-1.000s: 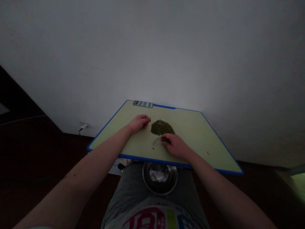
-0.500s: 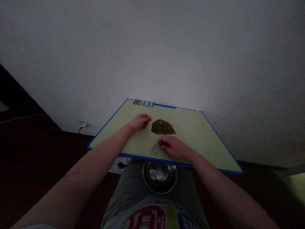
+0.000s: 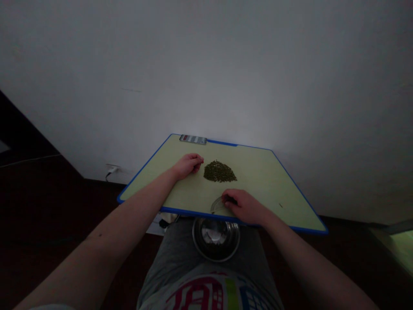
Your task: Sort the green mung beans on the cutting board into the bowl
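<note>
A heap of small green-brown grains lies in the middle of the pale board. My left hand rests on the board just left of the heap, its fingers curled with the tips together; whether anything is between them cannot be seen. Nearer the front edge, my right hand is closed on a clear, curved piece that looks like a plastic protractor. Its arc shows left of the fingers, and the rest is hidden under the hand. A tiny grain lies by the arc's lower end.
Below the board's blue front edge, a shiny metal bowl sits on my lap with some dark grains in it. A phone lies at the back left. One dark sliver is at the right. The wall stands right behind the board.
My right hand has slid a little right and toward the front edge, and the clear curved piece has gone with it. My left hand and the heap look the same.
</note>
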A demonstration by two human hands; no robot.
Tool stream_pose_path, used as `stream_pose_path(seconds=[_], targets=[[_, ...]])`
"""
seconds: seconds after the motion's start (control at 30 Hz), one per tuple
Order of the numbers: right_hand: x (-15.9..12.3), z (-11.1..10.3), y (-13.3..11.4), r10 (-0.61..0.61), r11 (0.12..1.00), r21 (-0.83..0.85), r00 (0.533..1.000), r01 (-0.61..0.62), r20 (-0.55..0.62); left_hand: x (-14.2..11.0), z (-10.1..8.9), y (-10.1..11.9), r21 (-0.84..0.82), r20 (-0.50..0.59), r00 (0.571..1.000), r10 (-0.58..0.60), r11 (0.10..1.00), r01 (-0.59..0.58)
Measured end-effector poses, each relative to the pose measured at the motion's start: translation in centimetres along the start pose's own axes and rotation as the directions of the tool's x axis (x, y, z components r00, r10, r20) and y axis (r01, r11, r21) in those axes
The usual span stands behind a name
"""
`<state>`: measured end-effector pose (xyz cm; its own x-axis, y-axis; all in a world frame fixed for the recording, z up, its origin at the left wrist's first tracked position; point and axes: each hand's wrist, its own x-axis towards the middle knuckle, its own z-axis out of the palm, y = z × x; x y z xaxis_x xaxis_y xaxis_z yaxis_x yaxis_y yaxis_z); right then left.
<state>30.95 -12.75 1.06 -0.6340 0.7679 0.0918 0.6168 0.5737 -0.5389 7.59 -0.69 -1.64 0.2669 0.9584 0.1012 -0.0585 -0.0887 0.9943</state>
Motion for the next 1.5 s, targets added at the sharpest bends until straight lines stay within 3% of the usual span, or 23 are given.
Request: stream_pose_path(seconds=[0.8, 1.5], targets=[[-1.5, -0.2, 0.5, 0.063, 0.997, 0.045, 0.998, -0.062, -0.016, 0.1, 0.0, 0.0, -0.019, -0.003, 1.000, -0.019, 1.000, 0.019], [-1.1, 0.0, 0.4, 0.018, 1.000, 0.024, 1.000, -0.018, -0.008, 0.1, 0.0, -0.1, -0.021, 0.012, 1.000, -0.007, 1.000, 0.008]])
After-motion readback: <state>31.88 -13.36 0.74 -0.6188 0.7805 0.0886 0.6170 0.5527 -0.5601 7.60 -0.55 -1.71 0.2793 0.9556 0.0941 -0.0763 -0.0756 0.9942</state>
